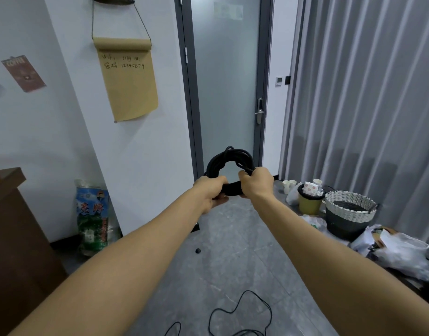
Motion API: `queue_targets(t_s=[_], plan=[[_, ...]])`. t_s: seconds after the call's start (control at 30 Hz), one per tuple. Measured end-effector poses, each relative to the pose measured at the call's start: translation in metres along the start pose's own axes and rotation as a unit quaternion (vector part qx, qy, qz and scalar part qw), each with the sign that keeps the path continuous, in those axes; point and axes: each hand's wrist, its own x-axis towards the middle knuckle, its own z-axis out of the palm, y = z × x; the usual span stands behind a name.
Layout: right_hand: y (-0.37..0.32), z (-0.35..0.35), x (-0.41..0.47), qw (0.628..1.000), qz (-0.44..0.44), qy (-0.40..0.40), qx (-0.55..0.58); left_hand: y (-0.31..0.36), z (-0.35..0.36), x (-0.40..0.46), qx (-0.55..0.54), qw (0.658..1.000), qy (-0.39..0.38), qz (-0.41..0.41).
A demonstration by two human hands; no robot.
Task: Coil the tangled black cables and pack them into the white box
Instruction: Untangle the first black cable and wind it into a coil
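We grip the coiled cable (pixel 229 163) with both hands (pixel 212 192), left and right (pixel 256 181) clenched; next, binding it, while loose cable (pixel 242 311) waits below.

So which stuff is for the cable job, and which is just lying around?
For the job: coiled black cable bundle in both hands; loose thin black cable on the grey floor.

Just lying about: white woven basket, yellow bin, green printed bag, white paper cups.
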Motion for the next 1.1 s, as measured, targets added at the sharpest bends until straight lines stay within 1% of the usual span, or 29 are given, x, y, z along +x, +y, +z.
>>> queue_targets(t_s=[0.1,0.17,0.23,0.27,0.3,0.33,0.37,0.4,0.43,0.47,0.5,0.53,0.6,0.7,0.77,0.8,0.87,0.9,0.97,1.03,1.1], plan=[[-0.001,0.000,0.004,1.000,0.009,0.015,0.006,-0.003,0.006,0.006,-0.016,0.999,0.007,0.030],[-0.001,0.002,0.005,1.000,0.020,0.015,0.009,-0.003,0.008,0.009,0.017,0.999,0.024,0.028],[0.001,0.006,0.003,1.000,0.023,0.011,-0.007,0.001,0.005,0.009,0.090,0.995,0.042,0.012],[0.002,0.007,0.001,1.000,0.018,0.007,-0.018,0.004,0.001,0.010,0.173,0.984,0.051,0.014],[0.003,0.009,0.000,0.999,0.008,0.000,-0.031,0.007,-0.005,0.010,0.283,0.956,0.066,0.030],[0.003,0.010,-0.002,0.999,-0.004,-0.007,-0.045,0.011,-0.011,0.009,0.385,0.917,0.087,0.054],[0.004,0.011,-0.002,0.998,-0.011,-0.013,-0.053,0.014,-0.015,0.006,0.459,0.879,0.107,0.077],[0.005,0.012,-0.002,0.999,-0.010,-0.014,-0.049,0.016,-0.017,0.005,0.502,0.851,0.121,0.093],[0.006,0.013,-0.001,0.999,-0.001,-0.011,-0.035,0.016,-0.016,0.005,0.514,0.841,0.130,0.109],[0.007,0.013,0.001,1.000,0.012,-0.004,-0.017,0.016,-0.013,0.005,0.509,0.839,0.141,0.128],[0.007,0.013,0.003,1.000,0.027,0.005,-0.001,0.015,-0.009,0.006,0.487,0.847,0.150,0.152],[0.007,0.012,0.005,0.999,0.041,0.017,0.016,0.012,-0.004,0.007,0.451,0.862,0.150,0.178],[0.006,0.008,0.010,0.995,0.072,0.038,0.054,0.005,0.004,0.007,0.354,0.893,0.144,0.237],[0.002,0.002,0.016,0.986,0.118,0.046,0.111,-0.011,0.013,0.002,0.225,0.915,0.133,0.306],[0.000,0.001,0.016,0.978,0.149,0.045,0.141,-0.019,0.016,-0.002,0.110,0.941,0.108,0.300],[-0.001,0.000,0.016,0.976,0.158,0.042,0.144,-0.020,0.016,-0.003,0.051,0.956,0.093,0.274],[-0.001,0.001,0.015,0.977,0.162,0.035,0.136,-0.015,0.015,-0.002,-0.066,0.977,0.056,0.197],[-0.002,0.001,0.015,0.978,0.160,0.030,0.129,-0.010,0.013,-0.001,-0.119,0.979,0.037,0.161],[-0.003,0.002,0.016,0.984,0.144,0.022,0.106,-0.002,0.010,0.000,-0.210,0.970,0.001,0.122],[-0.005,0.003,0.016,0.985,0.138,0.020,0.099,0.000,0.009,-0.002,-0.302,0.947,-0.036,0.107],[-0.006,0.004,0.016,0.980,0.152,0.017,0.128,-0.002,0.011,-0.006,-0.344,0.930,-0.063,0.111]])
